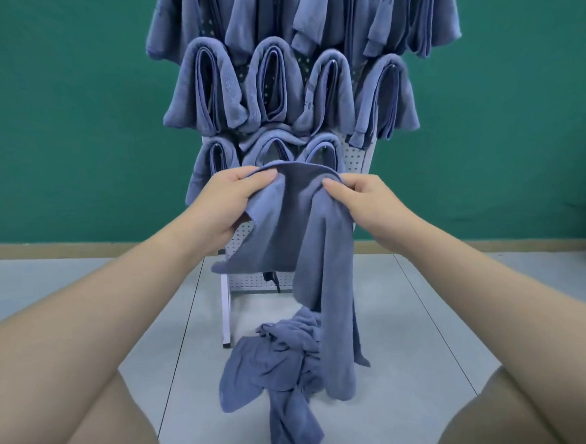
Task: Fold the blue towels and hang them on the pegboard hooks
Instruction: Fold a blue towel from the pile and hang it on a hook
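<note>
pinching a soft, limp blue towel (305,221): left hand (230,205), right hand (362,205).

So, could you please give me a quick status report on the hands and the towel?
Left hand and right hand both pinch towel, unfolded. Pile waits on floor. Pegboard mostly full.

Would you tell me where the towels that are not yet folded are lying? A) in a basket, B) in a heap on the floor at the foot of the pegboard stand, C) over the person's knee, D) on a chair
B: the crumpled blue towels lie heaped on the tiled floor by the pegboard stand.
</note>
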{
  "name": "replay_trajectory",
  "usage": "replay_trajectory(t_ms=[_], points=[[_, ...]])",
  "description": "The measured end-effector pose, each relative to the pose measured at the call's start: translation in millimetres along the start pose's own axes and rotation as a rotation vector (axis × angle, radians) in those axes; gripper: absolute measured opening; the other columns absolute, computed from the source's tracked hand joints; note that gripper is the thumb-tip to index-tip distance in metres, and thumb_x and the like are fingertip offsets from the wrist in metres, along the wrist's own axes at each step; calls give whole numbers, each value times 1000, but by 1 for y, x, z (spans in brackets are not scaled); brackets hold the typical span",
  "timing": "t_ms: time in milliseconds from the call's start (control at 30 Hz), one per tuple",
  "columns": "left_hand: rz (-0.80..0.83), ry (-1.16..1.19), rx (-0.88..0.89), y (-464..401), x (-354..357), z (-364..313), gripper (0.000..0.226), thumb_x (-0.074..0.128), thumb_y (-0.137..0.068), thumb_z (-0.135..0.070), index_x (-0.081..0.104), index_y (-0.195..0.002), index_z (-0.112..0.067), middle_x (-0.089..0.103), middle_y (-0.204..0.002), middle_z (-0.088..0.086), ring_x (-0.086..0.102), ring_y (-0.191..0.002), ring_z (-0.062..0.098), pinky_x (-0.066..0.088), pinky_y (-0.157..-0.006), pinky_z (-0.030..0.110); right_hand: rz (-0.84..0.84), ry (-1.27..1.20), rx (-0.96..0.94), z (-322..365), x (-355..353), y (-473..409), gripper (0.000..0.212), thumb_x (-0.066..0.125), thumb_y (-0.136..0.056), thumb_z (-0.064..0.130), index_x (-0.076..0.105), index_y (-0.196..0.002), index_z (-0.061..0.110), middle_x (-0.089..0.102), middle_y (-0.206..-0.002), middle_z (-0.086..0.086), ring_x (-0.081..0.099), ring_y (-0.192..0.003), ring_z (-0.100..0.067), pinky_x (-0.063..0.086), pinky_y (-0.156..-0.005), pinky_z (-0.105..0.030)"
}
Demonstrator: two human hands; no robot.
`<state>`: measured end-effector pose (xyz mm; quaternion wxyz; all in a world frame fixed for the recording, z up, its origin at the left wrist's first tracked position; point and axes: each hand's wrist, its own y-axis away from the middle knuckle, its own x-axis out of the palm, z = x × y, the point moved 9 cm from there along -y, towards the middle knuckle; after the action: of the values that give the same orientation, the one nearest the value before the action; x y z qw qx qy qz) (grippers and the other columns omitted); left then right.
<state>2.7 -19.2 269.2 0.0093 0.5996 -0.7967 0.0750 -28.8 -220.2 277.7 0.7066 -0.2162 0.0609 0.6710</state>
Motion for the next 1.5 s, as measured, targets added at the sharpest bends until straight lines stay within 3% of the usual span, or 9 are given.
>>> replay_trajectory(t_ms=[167, 267, 333, 400, 733, 1033, 1233, 1367, 1500], points=[[71, 21, -15, -5, 24, 7, 27, 64, -101, -17, 73, -116, 3, 74, -111, 24, 68, -96, 26, 55, -98, 41, 173, -32, 18, 4, 40, 0, 64, 66, -86, 67, 71, -105, 5, 67, -92, -15, 55, -80, -27, 43, -76, -43], [98, 30, -9, -10, 28, 10, 25, 62, -102, -14, 72, -118, 3, 75, -112, 22, 70, -97, 28, 56, -96, 42, 183, -32, 20, 0, 46, -4, 42, 71, -94, 47, 76, -107, 7, 77, -108, -17, 75, -99, -30, 58, -97, -49], [96, 41, 27, -16, 26, 8, 22, 63, -101, -13, 72, -119, -3, 77, -109, 14, 71, -98, 23, 57, -92, 37, 133, -31, -3, 3, 41, -10, 50, 73, -89, 47, 73, -107, -1, 75, -106, -26, 67, -86, -25, 55, -97, -58], [124, -15, 60, -20, 24, 9, 27, 72, -95, -20, 70, -121, -12, 76, -107, 5, 70, -98, 16, 53, -87, 33, 84, -33, -40, 7, 34, -15, 58, 70, -83, 51, 71, -104, -3, 69, -89, -22, 48, -79, -21, 28, -78, -36], [452, -451, -125, -7, 34, 90, 42, 89, -75, -39, 76, -107, -15, 75, -108, 17, 70, -92, 29, 53, -96, 48, -97, -217, -85, 0, -6, -40, 101, 83, -64, 70, 51, -105, -17, 47, -85, -15, 43, -88, -23, 32, -79, -41], [246, -416, 42, -14, 37, 76, 10, 67, -99, -11, 76, -102, -13, 77, -92, -4, 66, -81, 3, 50, -77, 21, -135, -226, -56, -1, -8, -46, 77, 76, -81, 52, 51, -103, -17, 49, -93, -8, 43, -85, -23, 34, -79, -41], [3, -233, 172, -24, 9, 20, 15, 54, -107, -13, 61, -94, -15, 64, -81, -5, 57, -72, 5, 48, -69, 19, 19, 17, -37, -2, 16, -31, 41, 82, -83, 44, 74, -98, 7, 66, -95, -36, 56, -75, -22, 48, -72, -42], [60, -181, 151, -25, 6, 15, 14, 59, -105, -17, 66, -104, -5, 72, -97, 14, 65, -88, 21, 52, -82, 38, 198, 27, -29, 2, 47, -18, 26, 84, -87, 25, 77, -109, 13, 78, -102, -15, 70, -87, -17, 59, -90, -41], [54, -183, 155, -27, 4, 14, 19, 66, -101, -24, 73, -97, -6, 70, -92, 19, 62, -82, 25, 50, -79, 41, 204, 152, -77, 8, 58, -19, 21, 82, -88, 21, 73, -87, 2, 60, -65, 1, 48, -58, -4, 41, -56, -17]])
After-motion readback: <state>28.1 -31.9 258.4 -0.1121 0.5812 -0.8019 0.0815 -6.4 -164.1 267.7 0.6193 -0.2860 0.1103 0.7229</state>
